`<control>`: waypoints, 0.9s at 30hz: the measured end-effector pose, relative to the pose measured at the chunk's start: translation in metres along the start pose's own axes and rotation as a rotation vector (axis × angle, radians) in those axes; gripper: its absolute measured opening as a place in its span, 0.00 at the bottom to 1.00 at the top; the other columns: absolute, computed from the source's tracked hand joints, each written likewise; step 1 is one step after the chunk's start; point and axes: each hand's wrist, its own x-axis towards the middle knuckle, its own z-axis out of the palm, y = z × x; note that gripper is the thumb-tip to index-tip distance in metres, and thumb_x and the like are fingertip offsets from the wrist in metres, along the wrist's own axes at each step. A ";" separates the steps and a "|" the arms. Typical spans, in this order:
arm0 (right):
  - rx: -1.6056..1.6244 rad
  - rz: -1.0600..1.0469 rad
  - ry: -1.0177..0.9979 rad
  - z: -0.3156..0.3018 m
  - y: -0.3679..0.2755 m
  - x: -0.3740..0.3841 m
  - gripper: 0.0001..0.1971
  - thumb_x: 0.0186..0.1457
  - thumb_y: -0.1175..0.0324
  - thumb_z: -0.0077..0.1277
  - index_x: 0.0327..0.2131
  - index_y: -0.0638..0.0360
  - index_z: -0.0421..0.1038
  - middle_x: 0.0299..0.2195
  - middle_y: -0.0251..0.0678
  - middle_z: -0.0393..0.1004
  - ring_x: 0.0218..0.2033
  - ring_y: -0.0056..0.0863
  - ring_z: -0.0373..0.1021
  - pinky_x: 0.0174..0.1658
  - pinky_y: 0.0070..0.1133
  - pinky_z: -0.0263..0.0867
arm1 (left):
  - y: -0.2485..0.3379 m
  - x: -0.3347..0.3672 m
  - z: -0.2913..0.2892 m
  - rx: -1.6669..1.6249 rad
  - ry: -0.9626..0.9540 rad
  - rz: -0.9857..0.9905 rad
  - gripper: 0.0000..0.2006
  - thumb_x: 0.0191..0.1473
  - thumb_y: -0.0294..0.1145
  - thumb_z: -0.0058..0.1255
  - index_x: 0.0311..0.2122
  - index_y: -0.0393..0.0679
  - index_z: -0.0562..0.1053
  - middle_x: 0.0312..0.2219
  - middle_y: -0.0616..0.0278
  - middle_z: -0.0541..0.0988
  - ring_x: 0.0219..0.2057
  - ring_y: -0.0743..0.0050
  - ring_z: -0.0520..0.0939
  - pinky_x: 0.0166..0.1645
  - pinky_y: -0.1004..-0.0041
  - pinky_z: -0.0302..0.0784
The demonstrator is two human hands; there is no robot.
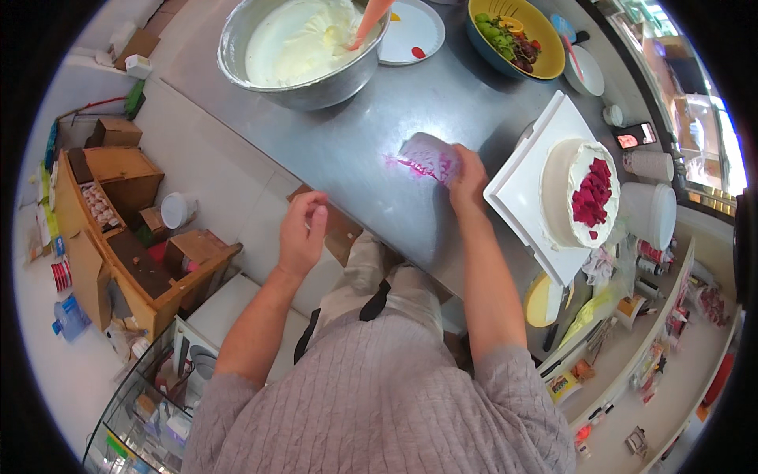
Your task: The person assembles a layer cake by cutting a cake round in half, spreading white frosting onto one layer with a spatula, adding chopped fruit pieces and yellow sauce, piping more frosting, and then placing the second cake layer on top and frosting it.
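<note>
In my right hand (469,180) is a pale translucent scraper (433,150), its broad blade against the metal table (339,158). Bright pink-purple residue (417,168) smears the tabletop along the blade. Just off the table's near edge hovers my left hand (302,235), empty, its fingers loosely bent and the thumb apart. To the right of my right hand, a white-frosted round cake (556,193) rests on a square white board (517,186). Dark red crumbly pieces (594,193) lie heaped on the cake's top.
A large metal bowl (316,96) of white cream, with an orange-handled tool (371,20), stands at the far left. Behind are a white plate (418,31) and a yellow-and-blue fruit bowl (483,39). A phone (634,136) and white tubs (646,213) sit beyond the cake.
</note>
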 end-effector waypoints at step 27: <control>1.571 0.740 -0.527 -0.040 -0.216 -0.022 0.22 0.52 0.81 0.39 0.54 0.68 0.61 0.42 0.42 0.73 0.35 0.29 0.75 0.33 0.22 0.77 | 0.041 -0.054 -0.081 -0.477 0.468 -0.277 0.22 0.67 0.45 0.34 0.53 0.37 0.66 0.44 0.55 0.74 0.43 0.68 0.76 0.48 0.68 0.73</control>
